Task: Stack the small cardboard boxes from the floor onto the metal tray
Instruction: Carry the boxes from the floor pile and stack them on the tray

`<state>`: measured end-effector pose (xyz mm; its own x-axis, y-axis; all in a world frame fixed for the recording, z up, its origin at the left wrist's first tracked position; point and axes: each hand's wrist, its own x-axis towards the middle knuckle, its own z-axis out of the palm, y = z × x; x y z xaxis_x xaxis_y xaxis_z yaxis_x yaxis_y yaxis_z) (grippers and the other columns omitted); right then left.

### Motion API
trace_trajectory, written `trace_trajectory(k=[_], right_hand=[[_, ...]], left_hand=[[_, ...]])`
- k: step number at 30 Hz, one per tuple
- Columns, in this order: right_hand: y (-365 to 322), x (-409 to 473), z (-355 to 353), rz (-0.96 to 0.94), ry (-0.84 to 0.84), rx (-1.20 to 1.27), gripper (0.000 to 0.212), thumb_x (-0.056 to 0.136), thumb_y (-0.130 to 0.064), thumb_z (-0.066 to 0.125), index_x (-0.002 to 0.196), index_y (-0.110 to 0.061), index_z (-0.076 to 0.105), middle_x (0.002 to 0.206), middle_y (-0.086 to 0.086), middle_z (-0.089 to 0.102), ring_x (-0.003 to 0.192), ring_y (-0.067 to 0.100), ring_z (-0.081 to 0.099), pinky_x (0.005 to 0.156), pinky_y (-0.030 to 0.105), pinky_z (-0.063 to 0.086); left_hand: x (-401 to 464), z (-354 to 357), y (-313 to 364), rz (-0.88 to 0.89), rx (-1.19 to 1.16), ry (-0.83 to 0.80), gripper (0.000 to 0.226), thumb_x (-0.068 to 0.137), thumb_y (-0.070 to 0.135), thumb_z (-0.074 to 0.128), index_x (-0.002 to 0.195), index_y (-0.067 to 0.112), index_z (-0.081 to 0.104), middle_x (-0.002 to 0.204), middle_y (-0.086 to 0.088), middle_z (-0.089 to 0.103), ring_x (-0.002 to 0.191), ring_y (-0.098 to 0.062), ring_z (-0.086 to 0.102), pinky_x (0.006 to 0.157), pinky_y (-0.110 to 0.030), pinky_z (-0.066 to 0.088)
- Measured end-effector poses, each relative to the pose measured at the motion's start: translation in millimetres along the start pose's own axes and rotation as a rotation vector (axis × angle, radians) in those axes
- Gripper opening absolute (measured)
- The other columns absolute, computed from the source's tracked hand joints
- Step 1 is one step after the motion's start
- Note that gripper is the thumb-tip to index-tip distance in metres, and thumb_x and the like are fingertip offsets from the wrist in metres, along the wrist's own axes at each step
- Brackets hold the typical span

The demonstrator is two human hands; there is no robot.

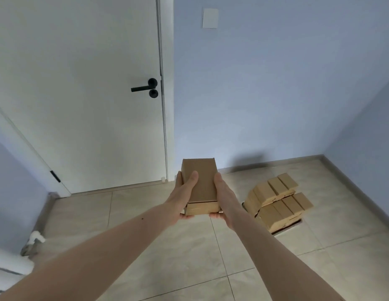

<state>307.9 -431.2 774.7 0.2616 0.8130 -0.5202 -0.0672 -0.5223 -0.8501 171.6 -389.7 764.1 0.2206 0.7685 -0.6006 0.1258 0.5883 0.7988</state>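
I hold two small brown cardboard boxes, one on top of the other, out in front of me above the floor. My left hand grips their left side with the thumb lying on the top box. My right hand clasps their right side. To the right, on the floor, a metal tray shows only as a thin edge under a two-layer stack of several similar boxes.
A white door with a black handle stands shut straight ahead. Pale walls meet in a corner at the right. The floor is beige tile. A white object lies by the left wall.
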Motion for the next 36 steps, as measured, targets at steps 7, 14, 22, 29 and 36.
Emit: trace_trajectory(k=[7, 14, 22, 29, 36], right_hand=[[-20, 61, -126, 0.025, 0.083, 0.023, 0.049, 0.101, -0.066, 0.031, 0.133, -0.037, 0.053, 0.109, -0.004, 0.069, 0.096, 0.018, 0.066, 0.089, 0.045, 0.056], [-55, 135, -203, 0.022, 0.138, 0.024, 0.053, 0.100, -0.068, 0.030, 0.137, -0.035, 0.052, 0.113, 0.002, 0.069, 0.101, 0.021, 0.067, 0.072, 0.035, 0.059], [-105, 216, -297, 0.042, 0.225, 0.078, 0.057, 0.099, -0.069, 0.030, 0.140, -0.034, 0.048, 0.115, 0.000, 0.067, 0.103, 0.022, 0.066, 0.083, 0.044, 0.059], [-118, 271, -386, 0.050, 0.230, 0.081, 0.053, 0.101, -0.067, 0.028, 0.142, -0.039, 0.045, 0.118, 0.003, 0.066, 0.105, 0.026, 0.066, 0.083, 0.043, 0.059], [-114, 324, -489, 0.079, 0.082, 0.002, 0.060, 0.099, -0.071, 0.029, 0.146, -0.036, 0.043, 0.121, 0.003, 0.066, 0.109, 0.025, 0.064, 0.085, 0.043, 0.058]], left_hand=[[62, 129, 39, -0.020, 0.052, -0.081, 0.068, 0.080, 0.082, 0.053, 0.139, 0.054, 0.036, 0.123, 0.012, 0.066, 0.105, -0.020, 0.068, 0.081, -0.047, 0.060], [140, 208, 86, 0.002, 0.087, -0.138, 0.072, 0.081, 0.081, 0.052, 0.144, 0.051, 0.032, 0.125, 0.012, 0.064, 0.104, -0.021, 0.069, 0.083, -0.049, 0.059], [220, 304, 158, 0.024, 0.152, -0.214, 0.073, 0.085, 0.079, 0.049, 0.148, 0.051, 0.025, 0.127, 0.009, 0.062, 0.104, -0.022, 0.068, 0.086, -0.049, 0.058], [271, 396, 180, -0.018, 0.168, -0.226, 0.073, 0.085, 0.080, 0.047, 0.148, 0.052, 0.024, 0.127, 0.007, 0.063, 0.102, -0.021, 0.070, 0.075, -0.042, 0.061], [299, 498, 173, -0.019, 0.046, -0.089, 0.059, 0.086, 0.077, 0.048, 0.139, 0.054, 0.034, 0.120, 0.006, 0.065, 0.102, -0.022, 0.068, 0.086, -0.048, 0.059]])
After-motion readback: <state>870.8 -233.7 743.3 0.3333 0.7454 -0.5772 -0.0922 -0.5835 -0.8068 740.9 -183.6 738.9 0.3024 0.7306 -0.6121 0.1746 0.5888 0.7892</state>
